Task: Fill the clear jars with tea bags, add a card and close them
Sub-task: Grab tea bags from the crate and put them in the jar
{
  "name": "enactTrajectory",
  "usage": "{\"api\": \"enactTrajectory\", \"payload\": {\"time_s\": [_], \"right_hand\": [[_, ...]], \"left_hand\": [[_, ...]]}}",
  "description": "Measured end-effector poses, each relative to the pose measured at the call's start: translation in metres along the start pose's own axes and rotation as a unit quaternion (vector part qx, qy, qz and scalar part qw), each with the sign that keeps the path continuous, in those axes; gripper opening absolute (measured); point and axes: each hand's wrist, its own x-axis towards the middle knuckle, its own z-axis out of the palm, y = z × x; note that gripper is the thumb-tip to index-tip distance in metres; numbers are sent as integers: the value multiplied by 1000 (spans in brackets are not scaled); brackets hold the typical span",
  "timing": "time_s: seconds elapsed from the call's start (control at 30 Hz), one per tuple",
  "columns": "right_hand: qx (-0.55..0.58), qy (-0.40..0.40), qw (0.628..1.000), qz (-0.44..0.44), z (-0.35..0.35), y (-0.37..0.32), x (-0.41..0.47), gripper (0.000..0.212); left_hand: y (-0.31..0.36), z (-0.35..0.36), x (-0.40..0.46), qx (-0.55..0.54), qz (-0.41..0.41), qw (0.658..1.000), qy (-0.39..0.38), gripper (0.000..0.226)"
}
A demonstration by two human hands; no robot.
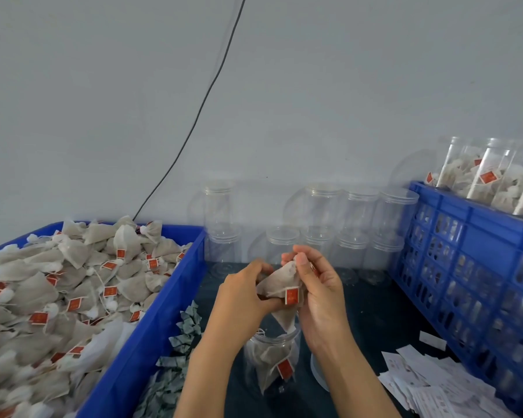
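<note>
While a grey wall (pixel 314 86) with one black cable (pixel 212 86) running down it fills the back, two blue carriers flank the dark worktop (pixel 372 315): on the left edge a blue bin (pixel 151 324) heaped with tea bags (pixel 73 285), too many to count, and on the right edge a blue slatted crate (pixel 465 267) carrying filled jars (pixel 492 176), at least three showing. Along the back edge stand about nine empty clear jars (pixel 320 206), stacked in two tiers. Near the front edge, one open jar (pixel 272 363) holds a few bags already, red tag showing. Right above it, the left hand (pixel 242 300) and right hand (pixel 320 294) both pinch one tea bag (pixel 280 283), fingers curled round it. White cards (pixel 435 384) lie scattered at the front right corner, and small grey sachets (pixel 178 351) line the bin's wall.
</note>
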Motion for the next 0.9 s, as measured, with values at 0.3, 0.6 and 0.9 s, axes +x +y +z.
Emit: {"api": "enactTrajectory", "payload": {"time_s": [0.3, 0.6, 0.9], "right_hand": [[-32, 28, 997, -69, -8, -7, 3, 14], [-38, 71, 993, -85, -12, -13, 5, 11], [-49, 35, 994, -89, -12, -13, 5, 10]], "left_hand": [[14, -7, -5, 290, -9, 955, -57, 19], [24, -23, -11, 296, 24, 953, -61, 33], [37, 1, -11, 343, 15, 904, -254, 37]]}}
